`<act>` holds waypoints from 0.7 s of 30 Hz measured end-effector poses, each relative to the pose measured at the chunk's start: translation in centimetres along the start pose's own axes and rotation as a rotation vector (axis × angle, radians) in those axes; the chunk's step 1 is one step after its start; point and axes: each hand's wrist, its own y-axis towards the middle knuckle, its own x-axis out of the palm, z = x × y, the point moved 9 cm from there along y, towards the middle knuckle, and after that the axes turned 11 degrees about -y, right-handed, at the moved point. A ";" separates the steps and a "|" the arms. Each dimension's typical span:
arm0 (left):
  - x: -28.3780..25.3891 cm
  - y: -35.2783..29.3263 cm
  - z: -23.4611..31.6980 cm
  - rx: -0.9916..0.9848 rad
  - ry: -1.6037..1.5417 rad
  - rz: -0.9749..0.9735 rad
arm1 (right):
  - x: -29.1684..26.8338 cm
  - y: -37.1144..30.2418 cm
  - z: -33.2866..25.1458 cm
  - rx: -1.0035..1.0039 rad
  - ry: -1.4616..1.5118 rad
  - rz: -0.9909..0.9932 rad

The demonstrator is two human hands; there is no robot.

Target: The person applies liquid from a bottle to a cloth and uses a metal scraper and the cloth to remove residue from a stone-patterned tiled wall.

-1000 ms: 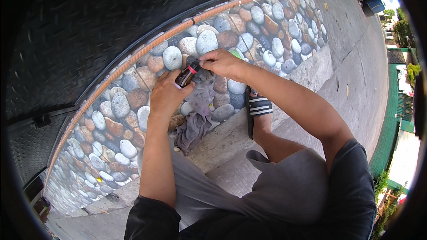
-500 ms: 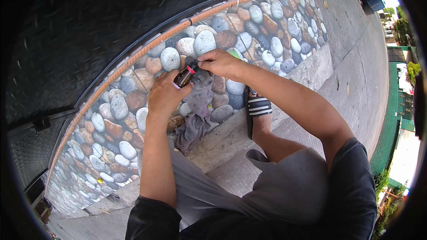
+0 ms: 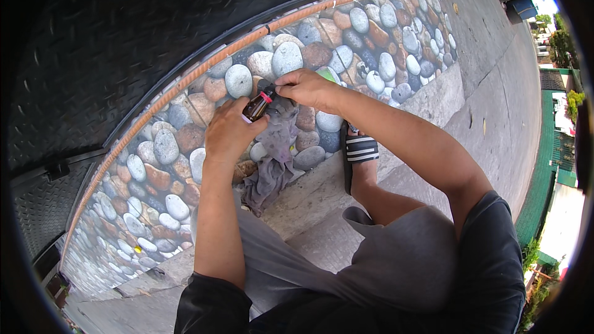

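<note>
My left hand [image 3: 226,128] is closed around a small dark bottle [image 3: 254,110] with a red ring at its neck, tilted up toward the right. At the bottle's black top [image 3: 269,90] my right hand [image 3: 309,91] is closed, thumb and fingers pinched together. A stained grey-purple rag [image 3: 272,173] lies crumpled below the bottle, over the pebble-patterned surface. Behind the right hand's wrist, a green and white item [image 3: 328,74] shows in part; its kind is hidden.
A pebble-print surface [image 3: 166,146] runs along an orange-brown bar [image 3: 229,49] beside a black textured metal panel [image 3: 154,31]. My sandalled foot [image 3: 361,148] stands at its near edge. Grey concrete pavement [image 3: 495,99] stretches away on the right, with a blue container [image 3: 521,7] far off.
Both hands keep their hold at the bottle with almost no movement. The surroundings shift very slightly in the picture.
</note>
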 end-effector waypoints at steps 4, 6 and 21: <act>-0.1 -0.1 0.1 -0.031 0.002 -0.024 | 0.2 0.1 0.1 0.002 0.010 -0.014; 0.2 0.0 0.1 -0.038 0.008 -0.030 | 0.1 0.2 0.4 0.001 0.011 -0.014; -1.2 0.0 -1.2 -0.039 -0.358 0.049 | -0.7 0.4 1.1 0.100 0.630 -0.021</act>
